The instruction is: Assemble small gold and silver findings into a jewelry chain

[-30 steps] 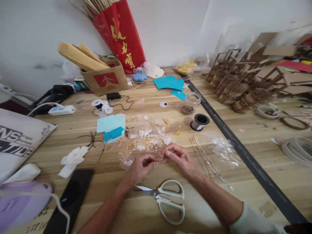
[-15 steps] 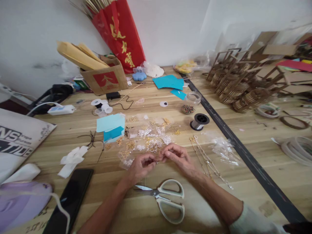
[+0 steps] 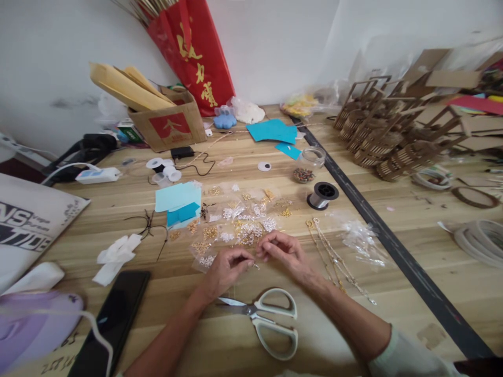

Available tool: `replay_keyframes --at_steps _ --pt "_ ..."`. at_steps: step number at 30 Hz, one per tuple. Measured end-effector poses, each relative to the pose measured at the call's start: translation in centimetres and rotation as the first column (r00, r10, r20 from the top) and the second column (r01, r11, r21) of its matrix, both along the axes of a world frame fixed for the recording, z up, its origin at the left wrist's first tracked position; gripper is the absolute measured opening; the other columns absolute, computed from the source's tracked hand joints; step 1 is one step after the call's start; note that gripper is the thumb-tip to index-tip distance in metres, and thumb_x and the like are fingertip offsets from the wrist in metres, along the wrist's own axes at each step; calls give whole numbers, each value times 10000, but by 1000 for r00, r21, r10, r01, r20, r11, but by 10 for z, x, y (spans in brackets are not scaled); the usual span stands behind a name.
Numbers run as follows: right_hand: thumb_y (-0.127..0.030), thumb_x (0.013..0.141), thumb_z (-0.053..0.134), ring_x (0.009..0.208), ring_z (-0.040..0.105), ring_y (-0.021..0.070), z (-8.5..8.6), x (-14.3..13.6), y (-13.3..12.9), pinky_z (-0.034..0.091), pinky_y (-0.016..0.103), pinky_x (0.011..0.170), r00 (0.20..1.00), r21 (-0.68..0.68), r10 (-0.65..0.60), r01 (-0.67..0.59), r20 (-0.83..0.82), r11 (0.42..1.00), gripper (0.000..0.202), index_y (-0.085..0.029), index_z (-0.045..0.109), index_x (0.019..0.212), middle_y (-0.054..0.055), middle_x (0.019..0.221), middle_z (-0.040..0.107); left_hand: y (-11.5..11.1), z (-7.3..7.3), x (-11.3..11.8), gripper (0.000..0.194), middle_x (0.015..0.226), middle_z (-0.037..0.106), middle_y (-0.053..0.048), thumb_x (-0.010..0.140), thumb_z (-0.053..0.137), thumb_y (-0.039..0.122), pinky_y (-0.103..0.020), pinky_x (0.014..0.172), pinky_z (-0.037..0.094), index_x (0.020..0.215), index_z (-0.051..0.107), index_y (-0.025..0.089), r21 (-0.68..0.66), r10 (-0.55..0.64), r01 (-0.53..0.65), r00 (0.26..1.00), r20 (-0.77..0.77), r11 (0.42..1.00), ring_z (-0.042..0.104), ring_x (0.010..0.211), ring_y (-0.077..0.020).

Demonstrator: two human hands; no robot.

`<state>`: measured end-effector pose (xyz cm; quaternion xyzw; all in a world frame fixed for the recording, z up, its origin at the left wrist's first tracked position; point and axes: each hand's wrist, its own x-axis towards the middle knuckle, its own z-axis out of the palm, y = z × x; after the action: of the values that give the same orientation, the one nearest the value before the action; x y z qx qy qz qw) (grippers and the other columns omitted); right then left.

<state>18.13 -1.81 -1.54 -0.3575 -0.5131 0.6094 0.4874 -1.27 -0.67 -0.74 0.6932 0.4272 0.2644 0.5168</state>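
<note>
My left hand is pinched over the work surface, with a small silvery jewellery piece poking out past its fingertips. Close beside it, the thumb and fingers of my right hand are pressed together; whatever they pinch is too small to make out. Just beyond both hands lie small bags of silver and gold beads and findings. Scissors with white handles rest below my hands, blades pointing left. To the right of my right hand lie gold and silver chains.
A wire spool and a jar of colored beads stand behind the chains. Left are blue cards, crumpled tissue and a black phone. Small wooden baskets crowd the back right beyond a black strip.
My fingertips have drawn slightly apart, and the small silvery piece at my left fingertips shows more clearly. The thin gold-coloured bit seen between the hands no longer shows.
</note>
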Motion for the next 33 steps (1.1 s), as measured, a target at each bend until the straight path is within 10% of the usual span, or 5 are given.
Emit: replay_keyframes --at_steps 33 --pt "-480 852 602 570 550 108 -7 -12 -3 460 223 525 989 -92 56 -44 138 995 326 -160 615 788 13 651 617 2 -8 -1 82 699 693 -52 759 624 180 -234 633 471 721 684 138 62 87 -88 996 26 994 621 660 -151"
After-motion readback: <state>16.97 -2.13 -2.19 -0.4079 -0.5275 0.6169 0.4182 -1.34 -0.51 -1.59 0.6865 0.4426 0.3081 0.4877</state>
